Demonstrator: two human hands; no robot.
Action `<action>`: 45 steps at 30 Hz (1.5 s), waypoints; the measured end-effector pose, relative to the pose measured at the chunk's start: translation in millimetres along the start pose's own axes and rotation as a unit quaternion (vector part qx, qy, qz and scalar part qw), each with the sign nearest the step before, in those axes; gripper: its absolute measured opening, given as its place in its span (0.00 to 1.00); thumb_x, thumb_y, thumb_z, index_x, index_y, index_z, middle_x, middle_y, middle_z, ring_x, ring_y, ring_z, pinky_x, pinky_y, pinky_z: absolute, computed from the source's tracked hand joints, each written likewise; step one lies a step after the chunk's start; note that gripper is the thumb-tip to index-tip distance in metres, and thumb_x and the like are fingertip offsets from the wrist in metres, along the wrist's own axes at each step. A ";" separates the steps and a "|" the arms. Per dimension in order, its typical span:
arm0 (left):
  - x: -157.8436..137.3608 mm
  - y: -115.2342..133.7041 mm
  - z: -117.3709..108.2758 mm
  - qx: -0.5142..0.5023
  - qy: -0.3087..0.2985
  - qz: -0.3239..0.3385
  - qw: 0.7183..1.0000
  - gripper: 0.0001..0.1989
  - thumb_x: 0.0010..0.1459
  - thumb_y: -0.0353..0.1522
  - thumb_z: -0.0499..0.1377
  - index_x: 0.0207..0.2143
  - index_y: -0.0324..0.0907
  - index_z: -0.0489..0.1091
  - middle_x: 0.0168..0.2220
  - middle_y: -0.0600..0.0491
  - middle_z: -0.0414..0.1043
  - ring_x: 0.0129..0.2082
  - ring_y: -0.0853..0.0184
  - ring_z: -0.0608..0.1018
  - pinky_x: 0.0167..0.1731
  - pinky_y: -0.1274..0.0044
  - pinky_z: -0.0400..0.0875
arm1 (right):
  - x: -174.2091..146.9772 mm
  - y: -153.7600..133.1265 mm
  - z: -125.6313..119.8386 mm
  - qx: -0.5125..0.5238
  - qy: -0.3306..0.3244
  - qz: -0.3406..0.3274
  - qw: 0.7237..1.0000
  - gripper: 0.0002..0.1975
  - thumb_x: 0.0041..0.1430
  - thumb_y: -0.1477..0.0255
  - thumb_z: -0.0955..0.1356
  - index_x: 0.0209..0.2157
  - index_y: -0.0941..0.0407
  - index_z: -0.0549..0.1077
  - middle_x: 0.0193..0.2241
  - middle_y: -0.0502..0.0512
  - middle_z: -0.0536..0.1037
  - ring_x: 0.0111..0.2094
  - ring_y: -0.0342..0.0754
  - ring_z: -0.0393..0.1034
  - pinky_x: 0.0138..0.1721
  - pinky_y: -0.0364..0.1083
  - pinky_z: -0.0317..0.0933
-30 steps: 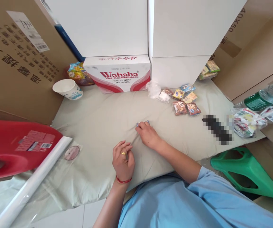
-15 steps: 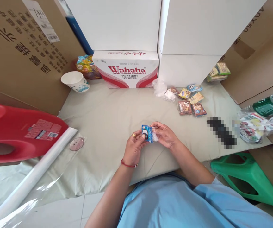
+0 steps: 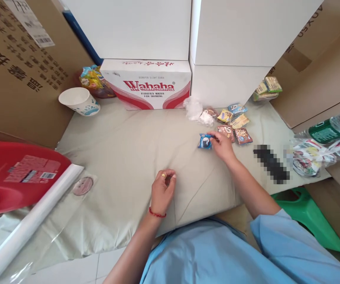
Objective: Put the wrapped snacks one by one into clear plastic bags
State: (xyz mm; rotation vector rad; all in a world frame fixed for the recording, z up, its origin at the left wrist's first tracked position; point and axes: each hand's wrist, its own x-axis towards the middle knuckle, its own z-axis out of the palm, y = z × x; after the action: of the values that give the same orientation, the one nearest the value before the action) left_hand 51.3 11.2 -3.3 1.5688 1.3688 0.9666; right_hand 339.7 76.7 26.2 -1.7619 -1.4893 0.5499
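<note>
My right hand (image 3: 223,146) grips a small blue snack packet (image 3: 205,141) by its right edge, between thumb and fingertips. The packet has a dark and white picture on its front and is just in front of several other small packets. Among these are a brown one (image 3: 227,132), a red-brown one (image 3: 241,136), a yellow one (image 3: 224,116) and a light blue one (image 3: 237,109). Loosely curled near the table's front, my left hand (image 3: 163,188) has its thumb close to the forefinger, with nothing visible in it. A red bracelet circles the left wrist.
White crumpled plastic (image 3: 193,108) lies by the Wahaha carton (image 3: 149,85). To the left are a paper cup (image 3: 79,101), a red jug (image 3: 25,173), a plastic-film roll (image 3: 36,219) and a round pink item (image 3: 83,185). A green-labelled bottle (image 3: 325,131) is at right.
My right hand has carried the blue packet forward and right, towards the other packets. My left hand has let go of it and moved slightly down and left. The view has shifted a little.
</note>
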 end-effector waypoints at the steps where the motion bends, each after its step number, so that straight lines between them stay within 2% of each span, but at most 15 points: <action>1: -1.2 -1.4 -3.3 0.008 0.001 0.006 1.000 0.11 0.63 0.39 0.58 0.40 0.43 0.76 0.42 0.48 0.77 0.40 0.63 0.80 0.41 0.71 0.79 | 15.4 4.3 -6.2 -0.064 0.002 -0.003 0.998 0.20 0.65 0.75 0.62 0.53 0.58 0.78 0.51 0.63 0.80 0.53 0.56 0.72 0.58 0.55 0.64; 6: -7.6 -0.2 -18.9 0.046 0.005 0.046 0.998 0.11 0.66 0.39 0.57 0.40 0.44 0.77 0.46 0.47 0.76 0.43 0.64 0.81 0.40 0.72 0.80 | 63.0 4.2 -8.5 -0.339 -0.063 -0.024 0.939 0.21 0.64 0.83 0.59 0.50 0.65 0.79 0.47 0.71 0.79 0.49 0.60 0.70 0.54 0.56 0.63; 9: -4.2 3.5 -39.4 0.087 0.027 0.061 0.994 0.11 0.67 0.37 0.57 0.42 0.44 0.77 0.49 0.47 0.75 0.46 0.64 0.81 0.41 0.72 0.81 | 62.5 -6.4 -4.2 -0.357 -0.042 -0.070 0.931 0.21 0.66 0.82 0.58 0.50 0.66 0.79 0.52 0.73 0.77 0.55 0.61 0.64 0.59 0.57 0.60; 12: 16.9 5.0 -69.4 0.129 0.064 0.077 0.987 0.10 0.67 0.36 0.56 0.41 0.45 0.77 0.48 0.47 0.75 0.46 0.64 0.81 0.42 0.72 0.81 | 42.3 -19.3 4.6 -0.300 0.065 -0.178 0.935 0.20 0.67 0.80 0.60 0.53 0.60 0.78 0.58 0.68 0.73 0.60 0.61 0.61 0.62 0.58 0.58; 14: 45.0 3.5 -91.9 0.162 0.097 0.078 0.979 0.09 0.67 0.35 0.56 0.40 0.44 0.77 0.47 0.48 0.75 0.46 0.64 0.80 0.43 0.73 0.80 | 20.2 -26.7 19.0 -0.232 0.087 -0.272 0.930 0.16 0.67 0.79 0.63 0.49 0.56 0.79 0.52 0.65 0.77 0.56 0.60 0.66 0.59 0.59 0.63; 19: 155.4 -8.4 -150.3 0.288 0.185 0.016 0.939 0.12 0.63 0.32 0.59 0.48 0.40 0.73 0.51 0.44 0.74 0.41 0.62 0.80 0.46 0.67 0.78 | -30.9 -31.5 69.2 -0.099 -0.055 -0.441 0.890 0.14 0.65 0.83 0.63 0.45 0.55 0.77 0.40 0.58 0.81 0.38 0.50 0.74 0.38 0.47 0.71; 22: 225.4 -17.0 -185.1 0.370 0.213 0.003 0.904 0.24 0.62 0.30 0.60 0.61 0.37 0.66 0.62 0.37 0.67 0.55 0.56 0.77 0.58 0.64 0.71 | -36.0 -27.6 83.1 -0.081 -0.087 -0.448 0.886 0.15 0.65 0.84 0.63 0.45 0.57 0.77 0.40 0.58 0.82 0.36 0.48 0.77 0.35 0.44 0.72; 25: 281.6 -22.2 -216.1 0.423 0.199 -0.018 0.884 0.35 0.62 0.30 0.61 0.69 0.34 0.56 0.72 0.34 0.54 0.65 0.56 0.69 0.62 0.65 0.65 | -30.0 -26.1 82.5 -0.062 -0.103 -0.422 0.899 0.15 0.64 0.83 0.62 0.46 0.58 0.76 0.40 0.59 0.82 0.35 0.48 0.78 0.35 0.44 0.73; 27: 308.3 -23.0 -231.0 0.434 0.181 -0.025 0.882 0.34 0.63 0.32 0.61 0.68 0.31 0.58 0.70 0.33 0.59 0.64 0.59 0.69 0.60 0.66 0.64 | -26.9 -27.2 80.1 -0.053 -0.122 -0.405 0.905 0.15 0.64 0.83 0.62 0.45 0.58 0.76 0.39 0.59 0.81 0.35 0.48 0.78 0.34 0.44 0.73; 30: 329.1 -21.1 -238.6 0.463 0.144 -0.040 0.874 0.19 0.66 0.33 0.58 0.55 0.31 0.71 0.54 0.37 0.76 0.54 0.62 0.75 0.53 0.70 0.66 | -26.0 -28.6 78.8 -0.037 -0.144 -0.384 0.911 0.16 0.64 0.84 0.61 0.46 0.58 0.76 0.39 0.59 0.81 0.35 0.48 0.78 0.35 0.45 0.74; 33: 322.8 -16.5 -227.6 0.498 0.101 -0.045 0.860 0.13 0.69 0.30 0.54 0.45 0.32 0.75 0.42 0.41 0.79 0.46 0.62 0.77 0.46 0.71 0.66 | -26.3 -26.2 80.5 -0.018 -0.155 -0.374 0.914 0.16 0.65 0.83 0.61 0.47 0.57 0.75 0.39 0.59 0.81 0.36 0.48 0.78 0.36 0.45 0.74; 36: 285.2 -9.1 -203.5 0.518 0.046 -0.013 0.854 0.14 0.71 0.30 0.51 0.46 0.31 0.75 0.43 0.43 0.78 0.44 0.64 0.76 0.45 0.72 0.66 | -25.0 -23.2 81.2 -0.003 -0.153 -0.372 0.915 0.16 0.65 0.83 0.62 0.47 0.57 0.75 0.40 0.58 0.80 0.37 0.48 0.77 0.37 0.45 0.74; 41: 164.7 12.8 -151.5 0.508 -0.063 0.062 0.857 0.09 0.69 0.31 0.55 0.39 0.41 0.75 0.40 0.49 0.79 0.42 0.63 0.78 0.43 0.72 0.68 | -20.9 -41.3 66.7 0.004 -0.049 -0.372 0.927 0.15 0.67 0.81 0.65 0.50 0.54 0.75 0.43 0.60 0.79 0.42 0.51 0.74 0.43 0.50 0.73; 43: 112.2 24.5 -132.0 0.531 -0.145 0.164 0.818 0.12 0.70 0.29 0.51 0.39 0.42 0.74 0.39 0.49 0.78 0.39 0.61 0.78 0.40 0.70 0.69 | -20.7 -60.6 58.6 0.012 0.010 -0.375 0.927 0.15 0.67 0.80 0.67 0.53 0.54 0.74 0.45 0.61 0.79 0.45 0.53 0.74 0.47 0.53 0.72; 45: 67.9 34.5 -115.9 0.530 -0.172 0.233 0.797 0.10 0.70 0.28 0.52 0.42 0.42 0.74 0.38 0.50 0.78 0.36 0.62 0.77 0.36 0.70 0.69 | -21.1 -84.1 55.0 0.021 0.006 -0.393 0.919 0.13 0.68 0.78 0.67 0.52 0.54 0.75 0.47 0.62 0.79 0.49 0.54 0.74 0.51 0.54 0.70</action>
State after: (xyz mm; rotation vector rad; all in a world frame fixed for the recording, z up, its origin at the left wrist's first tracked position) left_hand -35.7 87.0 73.7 2.8482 1.3202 0.0196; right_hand 240.7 74.4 53.3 -0.9849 -1.9768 0.1427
